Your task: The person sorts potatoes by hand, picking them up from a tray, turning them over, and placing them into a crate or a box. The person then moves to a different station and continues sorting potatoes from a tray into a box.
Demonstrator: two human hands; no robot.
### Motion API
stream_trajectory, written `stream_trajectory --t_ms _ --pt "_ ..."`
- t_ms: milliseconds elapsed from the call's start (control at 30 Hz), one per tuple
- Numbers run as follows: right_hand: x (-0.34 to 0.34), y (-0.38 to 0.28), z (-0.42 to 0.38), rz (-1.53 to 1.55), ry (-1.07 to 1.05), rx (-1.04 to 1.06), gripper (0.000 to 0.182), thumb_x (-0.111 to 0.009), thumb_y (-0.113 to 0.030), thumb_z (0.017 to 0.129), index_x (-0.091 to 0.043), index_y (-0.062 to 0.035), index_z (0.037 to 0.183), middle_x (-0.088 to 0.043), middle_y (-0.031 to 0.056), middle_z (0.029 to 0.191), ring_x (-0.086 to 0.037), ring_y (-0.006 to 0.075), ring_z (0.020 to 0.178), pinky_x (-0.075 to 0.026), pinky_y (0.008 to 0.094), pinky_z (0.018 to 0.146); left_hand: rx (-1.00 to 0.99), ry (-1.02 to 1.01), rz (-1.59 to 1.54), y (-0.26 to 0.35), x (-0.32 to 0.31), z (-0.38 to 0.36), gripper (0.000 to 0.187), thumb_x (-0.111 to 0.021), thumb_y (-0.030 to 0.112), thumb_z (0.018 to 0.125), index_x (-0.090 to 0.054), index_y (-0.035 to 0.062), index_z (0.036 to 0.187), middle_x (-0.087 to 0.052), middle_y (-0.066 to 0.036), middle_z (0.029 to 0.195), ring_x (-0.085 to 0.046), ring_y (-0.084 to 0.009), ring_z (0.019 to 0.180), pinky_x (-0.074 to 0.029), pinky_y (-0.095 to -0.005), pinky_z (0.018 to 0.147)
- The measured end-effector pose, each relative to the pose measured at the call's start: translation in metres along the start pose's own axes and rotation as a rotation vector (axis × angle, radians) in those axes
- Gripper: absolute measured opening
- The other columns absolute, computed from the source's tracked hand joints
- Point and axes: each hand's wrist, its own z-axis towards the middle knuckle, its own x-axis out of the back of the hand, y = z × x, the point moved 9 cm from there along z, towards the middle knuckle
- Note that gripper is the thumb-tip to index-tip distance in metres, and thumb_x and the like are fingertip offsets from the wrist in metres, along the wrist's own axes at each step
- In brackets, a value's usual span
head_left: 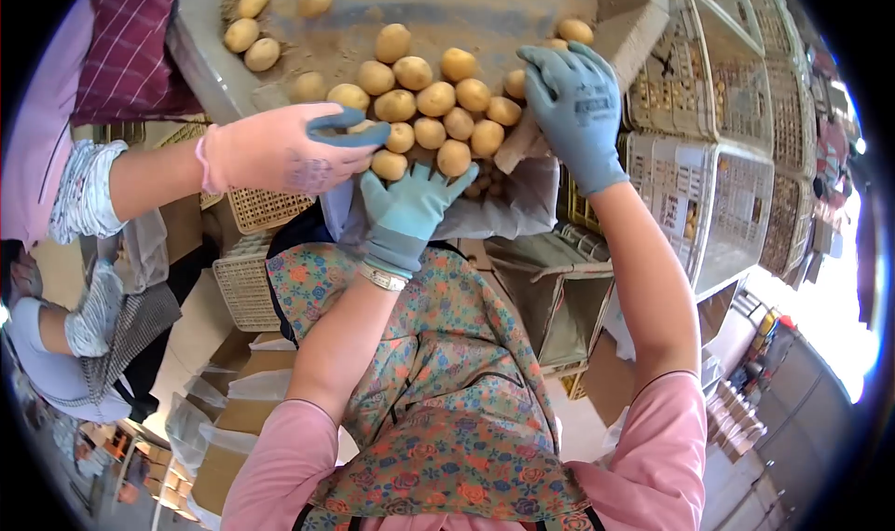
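Note:
Several round yellow potatoes (435, 99) lie bunched at the near edge of a dusty metal chute (447, 18). My left hand (408, 205), in a light teal glove, is below the bunch with its fingers spread, the fingertips by the lowest potatoes. My right hand (580, 93), in a blue-grey glove, lies at the chute's right side, fingers stretched out near a few potatoes at the upper right; its palm side is hidden. Under the edge sits a container lined with a pale plastic sheet (531, 200), with small potatoes inside.
A co-worker's hand (280, 151) in a pink and blue glove reaches in from the left, touching the bunch's left side. Stacked plastic crates (685, 186) stand at the right. Another crate (244, 289) and lined cardboard boxes (228, 438) are at the lower left, near another person (65, 344).

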Motion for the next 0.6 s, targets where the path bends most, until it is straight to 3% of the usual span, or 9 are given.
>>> stream_trajectory --t_ms 67,167,200,267,400,467,500,600 --pt "-0.001 0.003 -0.001 0.029 0.026 0.006 0.014 -0.066 -0.022 0.09 -0.073 -0.0154 0.099 -0.074 0.0051 0.096 -0.067 0.0285 0.101 -0.047 0.0433 0.103 -0.004 0.031 0.049 -0.001 -0.01 -0.001 0.076 -0.034 0.061 0.105 -0.026 0.0146 0.165 -0.018 -0.011 0.174 -0.015 -0.0388 0.16 -0.007 -0.0753 0.123" --pt "-0.007 0.006 -0.004 0.035 0.087 0.042 0.009 -0.064 -0.023 0.091 -0.068 -0.0145 0.09 -0.073 0.0058 0.092 -0.069 0.027 0.096 -0.047 0.0419 0.103 0.017 -0.088 0.149 -0.001 -0.018 -0.003 0.068 -0.036 0.05 0.108 -0.028 0.0123 0.163 -0.02 -0.011 0.173 -0.014 -0.0374 0.16 -0.004 -0.0726 0.125" --pt "-0.008 0.003 -0.006 0.0 -0.015 0.016 0.02 -0.061 -0.017 0.098 -0.072 -0.0106 0.114 -0.074 0.0036 0.103 -0.068 0.0243 0.102 -0.049 0.0385 0.102 0.054 -0.102 0.098 -0.006 -0.024 -0.008 0.067 -0.036 0.048 0.108 -0.029 0.0101 0.162 -0.022 -0.011 0.173 -0.015 -0.0371 0.16 -0.003 -0.0706 0.127" --pt "-0.003 0.002 -0.002 0.093 -0.043 0.019 0.017 -0.059 -0.02 0.091 -0.071 -0.0117 0.101 -0.071 0.0085 0.093 -0.068 0.0276 0.098 -0.045 0.0429 0.106 0.095 -0.132 0.085 0.005 -0.012 -0.002 0.066 -0.037 0.046 0.108 -0.029 0.0092 0.162 -0.024 -0.011 0.172 -0.018 -0.0373 0.159 -0.004 -0.0699 0.127" --pt "-0.009 0.009 -0.007 0.257 0.046 -0.009 0.012 -0.059 -0.02 0.091 -0.066 -0.0116 0.095 -0.068 0.0076 0.088 -0.067 0.0268 0.096 -0.045 0.0434 0.105 0.101 0.004 -0.04 0.007 -0.012 0.003 0.066 -0.038 0.048 0.108 -0.029 0.01 0.162 -0.025 -0.01 0.171 -0.019 -0.0403 0.158 -0.01 -0.0745 0.125" --pt "-0.003 0.012 -0.01 0.298 0.168 0.002 0.011 -0.058 -0.021 0.091 -0.064 -0.0121 0.095 -0.066 0.0077 0.088 -0.066 0.0268 0.096 -0.043 0.0437 0.107 -0.029 0.251 0.158 0.013 0.002 0.003 0.067 -0.039 0.048 0.108 -0.031 0.0083 0.161 -0.024 -0.011 0.171 -0.018 -0.0417 0.158 -0.011 -0.0752 0.124" --pt "-0.005 0.012 -0.012 0.293 0.169 0.0 0.01 -0.058 -0.021 0.091 -0.062 -0.0124 0.095 -0.064 0.0078 0.088 -0.065 0.0267 0.095 -0.042 0.0432 0.107 -0.046 0.306 0.116 0.016 0.008 0.002 0.068 -0.04 0.049 0.107 -0.032 0.0068 0.161 -0.024 -0.013 0.172 -0.018 -0.0402 0.158 -0.012 -0.0744 0.125" --pt "-0.006 0.013 -0.013 0.335 0.215 -0.006 0.009 -0.058 -0.021 0.091 -0.061 -0.0125 0.093 -0.064 0.0077 0.087 -0.065 0.0265 0.093 -0.043 0.0425 0.105 0.002 0.273 0.252 0.02 0.005 0.006 0.067 -0.04 0.047 0.107 -0.032 0.0065 0.161 -0.025 -0.012 0.171 -0.019 -0.0374 0.159 -0.012 -0.0722 0.126"
